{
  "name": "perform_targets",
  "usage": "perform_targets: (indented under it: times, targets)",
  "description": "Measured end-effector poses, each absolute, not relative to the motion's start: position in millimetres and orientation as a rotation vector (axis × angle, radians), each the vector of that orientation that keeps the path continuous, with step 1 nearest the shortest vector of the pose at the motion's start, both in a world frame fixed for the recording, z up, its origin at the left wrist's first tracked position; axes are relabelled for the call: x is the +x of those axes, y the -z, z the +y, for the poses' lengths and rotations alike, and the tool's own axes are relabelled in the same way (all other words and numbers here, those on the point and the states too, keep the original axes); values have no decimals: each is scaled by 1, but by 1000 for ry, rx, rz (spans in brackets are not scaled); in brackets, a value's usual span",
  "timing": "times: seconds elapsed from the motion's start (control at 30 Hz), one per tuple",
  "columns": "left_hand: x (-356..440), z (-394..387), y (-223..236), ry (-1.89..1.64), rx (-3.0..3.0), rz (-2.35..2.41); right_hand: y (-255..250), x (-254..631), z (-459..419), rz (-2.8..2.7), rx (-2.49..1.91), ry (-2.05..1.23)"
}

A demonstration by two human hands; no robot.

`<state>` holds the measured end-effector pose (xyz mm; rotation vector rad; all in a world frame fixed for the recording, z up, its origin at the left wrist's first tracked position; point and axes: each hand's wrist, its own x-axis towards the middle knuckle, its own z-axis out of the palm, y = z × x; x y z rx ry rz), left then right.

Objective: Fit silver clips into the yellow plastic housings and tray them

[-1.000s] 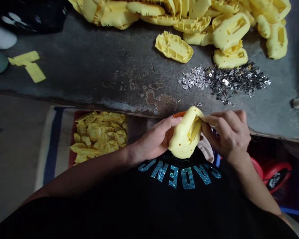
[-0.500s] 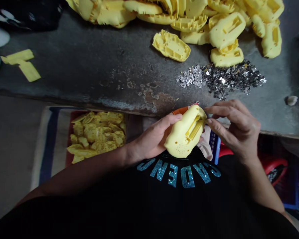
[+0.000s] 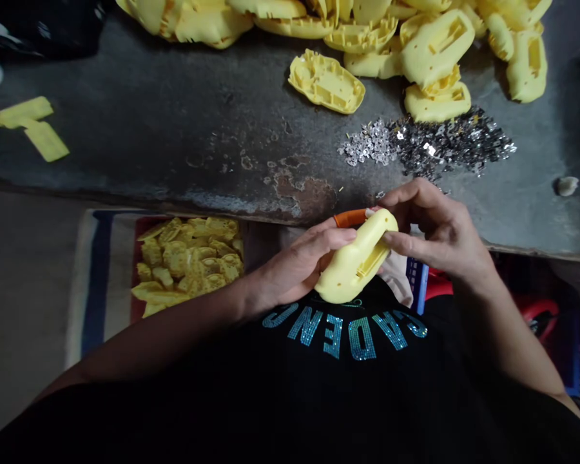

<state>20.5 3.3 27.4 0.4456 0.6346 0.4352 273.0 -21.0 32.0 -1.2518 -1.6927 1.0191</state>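
My left hand (image 3: 297,261) is closed around a yellow plastic shell (image 3: 350,264), a rounded casing half with a long slot. An orange cover (image 3: 350,218) wraps one finger of that hand, behind the shell. At the shell's upper right end, my right hand (image 3: 432,225) has its thumb pressed by the end of the slot and its fingers curled round the far side. Whether a small metal piece sits under the thumb is hidden. Beyond the hands, a heap of small shiny metal pieces (image 3: 444,145) lies on the dark workbench (image 3: 174,129).
More yellow shells (image 3: 437,48) are piled along the back of the bench, with one open shell (image 3: 326,82) in front. Yellow strips (image 3: 46,138) lie at left. Below the bench edge stands a red container (image 3: 138,306) full of yellow parts. A whitish lump (image 3: 567,186) rests at right.
The shell has tilted in my left hand, so its slotted face shows less. My right hand has shifted left, its thumb now against the shell by the slot and its fingers behind.
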Motion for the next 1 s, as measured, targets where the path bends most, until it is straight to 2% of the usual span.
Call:
perform_targets:
  times: [0.13,0.4,0.63,0.8,0.9,1.0]
  targets:
    - [23,5,-29,-437,435,646,-33,279,-25,-1684,-1220,-1075]
    - [14,-4,-29,-520,659,674,-45,263,-33,-2076,-1352,-465]
    - [-12,2,-34,-352,1021,608,-25,251,-47,-1888,-1275,-331]
    - [-12,1,-40,-391,1205,678,-17,246,-54,-1838,-1262,-244]
    - [-13,3,-41,-361,1307,691,-12,245,-57,-1814,-1290,-260]
    - [-23,9,-35,-373,1316,593,-8,242,-59,-1570,-1303,-598]
